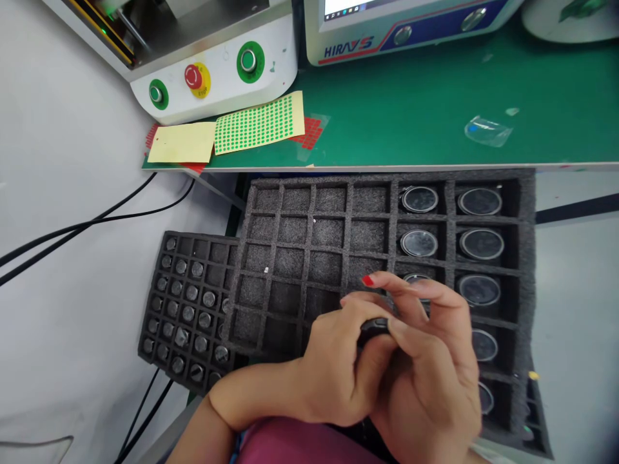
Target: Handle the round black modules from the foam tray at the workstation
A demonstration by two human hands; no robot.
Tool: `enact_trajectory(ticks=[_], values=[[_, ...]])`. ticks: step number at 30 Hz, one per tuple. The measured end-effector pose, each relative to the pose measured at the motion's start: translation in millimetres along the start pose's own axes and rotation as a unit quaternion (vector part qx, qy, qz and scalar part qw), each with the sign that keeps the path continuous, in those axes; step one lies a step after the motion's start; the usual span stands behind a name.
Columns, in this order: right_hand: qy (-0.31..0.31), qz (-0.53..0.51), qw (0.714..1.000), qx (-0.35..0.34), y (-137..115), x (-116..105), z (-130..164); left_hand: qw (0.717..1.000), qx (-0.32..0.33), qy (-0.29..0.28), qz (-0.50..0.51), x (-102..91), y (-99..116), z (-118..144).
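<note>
My left hand (333, 367) is closed around a small black rounded part (374, 328), of which only the upper edge shows. My right hand (430, 367) meets it from the other side, with its thumb pressed on the same part. One finger of the right hand stretches out to the left, and its tip carries a small red patch (368, 281); whether this is a sticker or a nail I cannot tell. Both hands are above a dark foam tray (349, 251) with square compartments. Round clear-topped parts (481, 245) sit in its right-hand columns.
A smaller foam tray (193, 248) with several small round pieces lies at the left. Behind, a green bench (411, 109) bears a sheet of green dot stickers (261, 124), red stickers (312, 132), a button panel (217, 71) and a monitor (401, 32). Black cables (97, 219) hang at the left.
</note>
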State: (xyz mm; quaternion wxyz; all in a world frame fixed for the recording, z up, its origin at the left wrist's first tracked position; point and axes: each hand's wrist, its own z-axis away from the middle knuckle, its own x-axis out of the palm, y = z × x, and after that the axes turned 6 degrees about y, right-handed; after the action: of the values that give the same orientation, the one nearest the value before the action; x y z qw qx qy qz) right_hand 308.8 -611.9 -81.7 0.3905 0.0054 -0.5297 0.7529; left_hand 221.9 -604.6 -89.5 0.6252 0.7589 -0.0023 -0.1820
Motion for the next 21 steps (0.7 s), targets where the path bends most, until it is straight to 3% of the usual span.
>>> enact_trajectory(ticks=[6, 11, 13, 15, 17, 19, 21], values=[[0.029, 0.031, 0.999, -0.014, 6.5, -2.9, 3.0, 0.999, 0.014, 0.007, -0.052, 1.8, -2.7, 2.1], [0.004, 0.009, 1.0, -0.017, 7.2, -3.8, 3.4, 0.996, 0.054, 0.005, -0.069, 1.9, -5.1, 3.1], [0.011, 0.007, 1.0, -0.017, 7.3, -3.7, 3.0, 0.998, 0.038, 0.009, -0.043, 1.3, -4.3, 2.8], [0.009, 0.009, 1.0, 0.002, 7.7, -5.8, 2.8, 0.998, -0.037, 0.022, 0.042, 1.6, -3.6, 2.1], [-0.025, 0.009, 0.999, 0.028, 8.8, -10.8, 3.7, 0.97, -0.153, 0.034, 0.186, 3.4, -4.2, 1.6], [-0.049, 0.014, 0.999, 0.017, 10.2, -17.8, 5.5, 0.901, -0.25, 0.035, 0.354, 6.0, -6.2, 1.3], [-0.06, 0.032, 0.997, -0.041, 11.4, -24.5, 6.8, 0.821, -0.291, 0.017, 0.49, 8.0, -8.3, 0.9]])
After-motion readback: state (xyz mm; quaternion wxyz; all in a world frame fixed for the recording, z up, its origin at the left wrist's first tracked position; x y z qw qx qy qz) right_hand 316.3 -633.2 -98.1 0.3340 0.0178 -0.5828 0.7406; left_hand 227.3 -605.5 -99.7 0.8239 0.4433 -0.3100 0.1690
